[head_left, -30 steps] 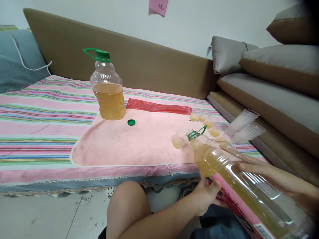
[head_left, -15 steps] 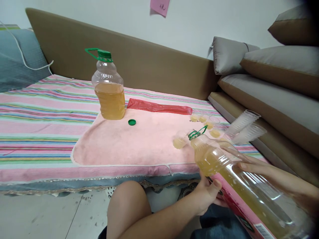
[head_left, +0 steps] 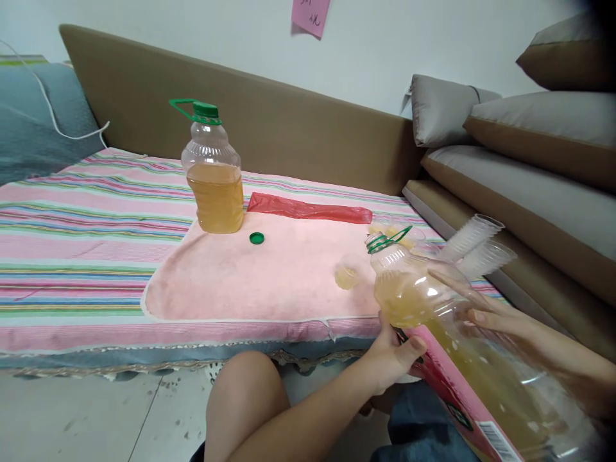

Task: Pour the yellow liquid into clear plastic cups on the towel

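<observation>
A large clear plastic bottle (head_left: 452, 346) with yellowish liquid and a pink label lies tilted across my lap, its uncapped neck raised to the upper left. My left hand (head_left: 394, 359) grips it from below, near the label's upper end. Along its right side my right hand (head_left: 495, 321) is wrapped, partly seen through the plastic. Just left of the neck, a small clear cup (head_left: 346, 274) with some yellowish liquid stands on the pink cloth (head_left: 250, 282). More such cups are partly hidden behind the bottle. A green cap (head_left: 256, 238) lies on the cloth.
A second bottle (head_left: 216, 192), capped in green and partly full, stands at the cloth's back left. A red plastic bag (head_left: 308, 208) lies behind the cloth. Stacked clear cups (head_left: 474, 237) rest near the cushions (head_left: 524, 173) on the right.
The bottle's neck has risen and tipped more upright, away from the small cup. Both hands have kept their hold on it. The view has shifted slightly.
</observation>
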The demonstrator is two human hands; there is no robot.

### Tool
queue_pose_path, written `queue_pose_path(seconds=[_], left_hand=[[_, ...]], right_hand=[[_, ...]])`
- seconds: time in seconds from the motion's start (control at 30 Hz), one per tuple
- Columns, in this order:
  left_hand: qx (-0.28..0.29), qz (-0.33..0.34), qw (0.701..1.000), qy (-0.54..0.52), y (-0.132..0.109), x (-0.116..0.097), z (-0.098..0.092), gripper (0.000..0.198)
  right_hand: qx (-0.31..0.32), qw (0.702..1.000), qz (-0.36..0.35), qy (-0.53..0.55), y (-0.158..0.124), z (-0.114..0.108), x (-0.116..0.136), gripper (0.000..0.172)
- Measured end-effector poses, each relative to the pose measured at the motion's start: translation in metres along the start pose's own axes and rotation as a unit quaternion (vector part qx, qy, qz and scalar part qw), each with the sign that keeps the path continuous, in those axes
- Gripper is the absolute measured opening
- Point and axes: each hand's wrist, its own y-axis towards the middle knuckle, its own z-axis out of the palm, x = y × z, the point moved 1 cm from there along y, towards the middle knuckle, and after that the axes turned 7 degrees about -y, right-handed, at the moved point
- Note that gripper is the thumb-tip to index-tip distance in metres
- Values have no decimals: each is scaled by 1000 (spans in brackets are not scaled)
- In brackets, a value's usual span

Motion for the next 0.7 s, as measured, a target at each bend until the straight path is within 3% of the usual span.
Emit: queue_pose_path(seconds=[0.13,0.23,0.37,0.5,0.7], left_hand=[[49,100,994,23,0,-21,-1,103],[61,125,990,30,-3,-39,-4,104],[53,151,985,58,-13,-69,-11,107],[31,146,983,105,-26,-98,-23,110],[-31,229,962,144,-57,-140,-46,92]], right_hand=[[-2,997,-3,83,-9,17,19,83],[-23,995,-54,78,-12,26,26,85],[-29,986,-143,79,-8,37,29,90],[-26,978,-187,83,0,54,38,110],[-14,958,-260,122,19,96,62,118]])
